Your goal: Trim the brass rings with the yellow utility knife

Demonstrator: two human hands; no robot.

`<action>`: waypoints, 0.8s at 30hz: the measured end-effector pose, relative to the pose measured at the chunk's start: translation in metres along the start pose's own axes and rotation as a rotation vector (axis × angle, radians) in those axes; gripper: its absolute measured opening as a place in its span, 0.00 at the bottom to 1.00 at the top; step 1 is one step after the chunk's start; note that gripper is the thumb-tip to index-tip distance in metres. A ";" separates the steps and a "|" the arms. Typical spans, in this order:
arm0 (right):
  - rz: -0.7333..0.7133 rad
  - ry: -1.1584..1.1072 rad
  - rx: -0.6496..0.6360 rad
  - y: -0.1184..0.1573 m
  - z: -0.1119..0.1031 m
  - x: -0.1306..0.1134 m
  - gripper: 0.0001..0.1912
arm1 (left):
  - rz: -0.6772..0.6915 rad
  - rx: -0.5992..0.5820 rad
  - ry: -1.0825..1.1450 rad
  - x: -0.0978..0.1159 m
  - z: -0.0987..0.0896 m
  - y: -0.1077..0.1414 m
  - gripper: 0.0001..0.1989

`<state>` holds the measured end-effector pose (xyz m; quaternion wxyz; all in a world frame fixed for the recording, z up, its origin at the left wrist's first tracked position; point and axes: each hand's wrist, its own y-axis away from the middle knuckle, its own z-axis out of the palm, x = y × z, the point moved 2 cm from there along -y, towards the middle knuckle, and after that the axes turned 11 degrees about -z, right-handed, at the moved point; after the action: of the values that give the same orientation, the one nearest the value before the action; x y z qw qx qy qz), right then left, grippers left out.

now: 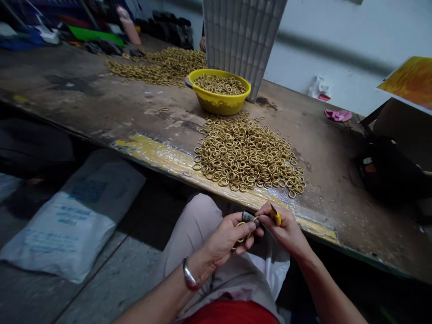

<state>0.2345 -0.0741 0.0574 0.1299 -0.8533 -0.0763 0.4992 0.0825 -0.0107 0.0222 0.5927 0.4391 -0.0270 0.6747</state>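
My left hand (227, 236) is closed around a few gold-coloured rings (239, 239) and a short dark grey cylinder (249, 217). Close beside it, my right hand (285, 229) is closed with a small yellow-handled tool (276, 217), apparently a knife with a dark pointed blade, sticking up between the fingers. Its thumb and fingertips meet at the cylinder's right end, where a ring shows. Both hands are over my lap, just before the table edge. A large heap of loose gold-coloured rings (246, 153) lies on the table in front of them.
A yellow basin (219, 102) full of rings stands behind the heap, against a tall grey ribbed panel (241, 40). Another ring pile (162, 65) spreads farther back, near a person's hand (202, 44). A black bag (393, 168) sits right; a white sack (74, 216) lies on the floor.
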 end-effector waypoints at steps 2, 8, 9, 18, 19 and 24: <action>-0.029 0.086 0.024 0.006 0.003 -0.003 0.09 | 0.013 -0.001 0.004 0.001 0.002 0.004 0.21; 0.012 0.518 -0.102 0.025 0.011 -0.007 0.21 | 0.087 0.087 -0.155 -0.002 0.002 0.008 0.17; 0.043 0.565 -0.127 0.027 0.012 -0.007 0.23 | 0.103 0.104 -0.213 -0.003 0.002 0.008 0.16; 0.365 0.943 -0.132 0.029 -0.021 0.028 0.16 | 0.335 0.031 -0.684 0.016 0.023 0.036 0.07; 0.356 0.939 -0.077 0.030 -0.029 0.036 0.16 | 0.335 0.029 -0.725 0.015 0.024 0.035 0.08; 0.206 0.907 0.176 0.028 -0.064 0.062 0.08 | 0.292 0.282 -0.929 -0.013 0.006 0.001 0.07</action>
<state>0.3204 -0.0941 0.0277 0.1719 -0.9740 0.1159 0.0911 0.0836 -0.0245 0.0185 0.3525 0.7602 -0.2577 0.4810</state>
